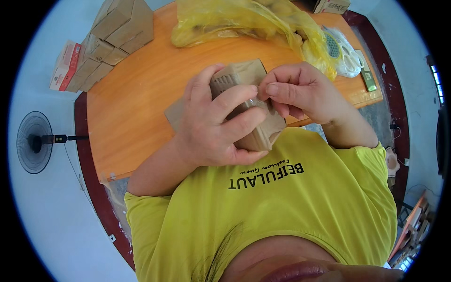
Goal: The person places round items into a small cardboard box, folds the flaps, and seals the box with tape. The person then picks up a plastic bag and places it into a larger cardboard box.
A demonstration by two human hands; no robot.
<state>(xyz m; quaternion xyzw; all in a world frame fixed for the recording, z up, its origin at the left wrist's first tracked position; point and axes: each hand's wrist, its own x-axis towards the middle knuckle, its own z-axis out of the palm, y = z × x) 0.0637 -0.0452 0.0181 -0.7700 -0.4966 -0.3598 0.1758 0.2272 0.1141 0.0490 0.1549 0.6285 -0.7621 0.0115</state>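
A small brown cardboard box (243, 72) is held up before my chest, over the near edge of the table. My left hand (218, 120) grips it from the left, with fingers spread across its face and the thumb along its lower end. Thumb and index finger of my right hand (294, 90) are pinched together at the box's right side, beside a shiny strip that looks like clear tape (254, 103). Whether the pinch holds the tape's end cannot be told. Another cardboard piece or flap (174, 114) shows behind my left hand.
Stacked cardboard boxes (123, 26) and a red-and-white box (65, 67) stand at the table's far left. A yellow plastic bag (225, 26) with round items lies along the far side. White-handled scissors (348, 58) and a green-and-white object (368, 75) lie at the right.
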